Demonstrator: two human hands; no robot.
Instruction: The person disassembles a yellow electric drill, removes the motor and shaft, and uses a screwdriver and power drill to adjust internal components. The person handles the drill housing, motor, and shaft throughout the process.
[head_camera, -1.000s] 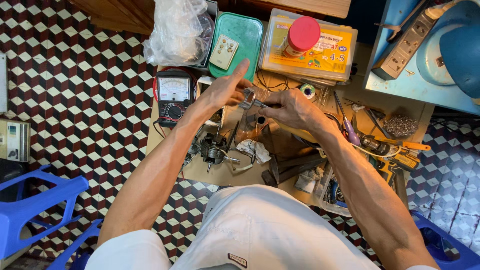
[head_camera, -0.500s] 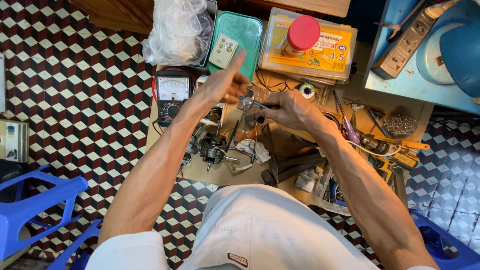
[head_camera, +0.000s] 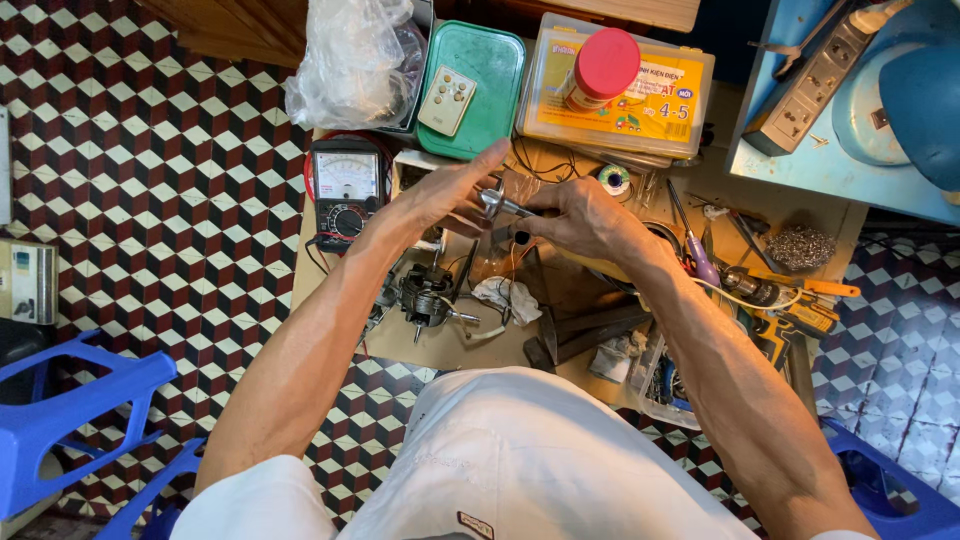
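My left hand (head_camera: 440, 197) and my right hand (head_camera: 585, 217) meet over a low wooden board (head_camera: 540, 290) on the floor. Between them is a small metal part (head_camera: 497, 203) with a shaft. My right hand pinches its shaft end, and the fingers of my left hand are spread and touch its round head. Below my hands, a small electric motor (head_camera: 428, 297) with a protruding shaft lies on the board next to a crumpled white rag (head_camera: 507, 297).
An analog multimeter (head_camera: 345, 185) lies left of my hands. Behind are a green box (head_camera: 480, 85) with a remote on it, a clear box with a red-lidded jar (head_camera: 603, 65), and a plastic bag (head_camera: 345, 60). Screwdrivers and tools (head_camera: 760, 290) lie right. Blue plastic chair (head_camera: 60, 420) at left.
My left hand's fingers have shifted slightly around the metal part and now spread more open. My right hand has stayed in place.
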